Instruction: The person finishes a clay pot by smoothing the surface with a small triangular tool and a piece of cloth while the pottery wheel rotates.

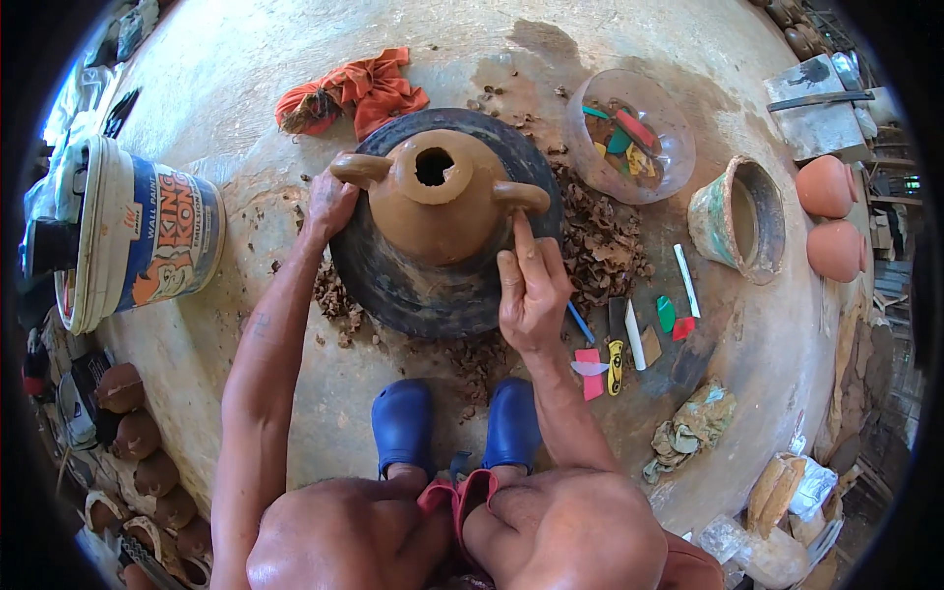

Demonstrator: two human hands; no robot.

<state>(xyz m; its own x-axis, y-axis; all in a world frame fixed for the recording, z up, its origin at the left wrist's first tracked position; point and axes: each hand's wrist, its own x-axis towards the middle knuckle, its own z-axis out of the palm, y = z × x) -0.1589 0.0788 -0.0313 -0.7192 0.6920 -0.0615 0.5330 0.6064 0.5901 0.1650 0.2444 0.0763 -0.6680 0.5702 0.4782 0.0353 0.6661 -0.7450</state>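
A wet brown clay pot (433, 221) with a round open neck and two side handles sits upright on a dark round turning wheel (442, 313). At the pot's left side, my left hand (332, 203) is closed with its fingers curled against the left handle (362, 170); some fingertips are hidden. My right hand (536, 290) is below the right handle (521, 196). Its index finger stretches up and touches the underside of that handle, while the thumb stands apart and the other fingers are bent. Nothing shows held in that hand.
Clay trimmings (600, 241) ring the wheel. An orange cloth (369, 88) lies behind it. Right are a clear tub (678, 147) of coloured scrapers, a crusted pot (716, 216) and small loose tools (630, 334). A white paint bucket (138, 236) lies left. Reddish pots (836, 251) stand far right.
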